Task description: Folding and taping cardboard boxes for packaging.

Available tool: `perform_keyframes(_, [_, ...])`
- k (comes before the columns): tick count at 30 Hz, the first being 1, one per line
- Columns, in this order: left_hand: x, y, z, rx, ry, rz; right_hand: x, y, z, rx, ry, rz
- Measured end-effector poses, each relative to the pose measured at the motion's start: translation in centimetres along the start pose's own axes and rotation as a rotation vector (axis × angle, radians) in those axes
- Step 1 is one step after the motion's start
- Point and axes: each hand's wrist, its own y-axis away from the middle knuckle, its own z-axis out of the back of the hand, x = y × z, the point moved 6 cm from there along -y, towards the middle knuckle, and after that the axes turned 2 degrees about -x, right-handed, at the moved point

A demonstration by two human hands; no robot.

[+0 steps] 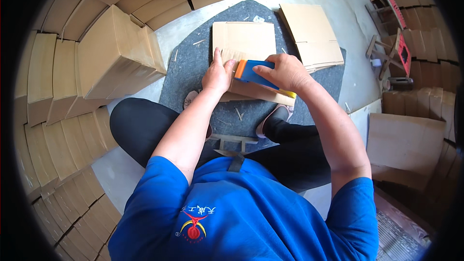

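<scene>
In my right hand (290,70) is a blue hand-held tool (252,73) with an orange end and a yellow part at its other end; its exact kind is not clear. The fingers wrap round its blue body, which lies across the cardboard in front of me. My left hand (217,74) has its fingers stretched out and lies against the left side of the same flat cardboard (246,34), close to the tool's orange end. A lower cardboard flap (263,93) shows below the tool. My hands hide part of the cardboard between them.
Folded cardboard pieces (316,43) lie to the right on the dark grey mat (188,67), with small scraps scattered about. Stacked cartons (121,50) rise along the left. More cardboard (406,137) and a wooden stool with a red top (403,52) stand at the right.
</scene>
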Motion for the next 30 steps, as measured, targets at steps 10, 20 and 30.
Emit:
perform_keyframes(10, [1.5,-0.9,-1.0,-0.081,0.083,-0.077,-13.2,4.7,1.8,-0.071,-0.297,0.101])
perform_keyframes(20, [0.2,-0.4,-0.7,-0.081,-0.004,-0.038,-23.8,4.5,-1.5,-0.037,-0.435,0.029])
perform_keyframes(30, [-12.5,7.5,-10.0,0.004,-0.483,-0.913,-24.4,3.9,-2.2,-0.037,-0.465,0.071])
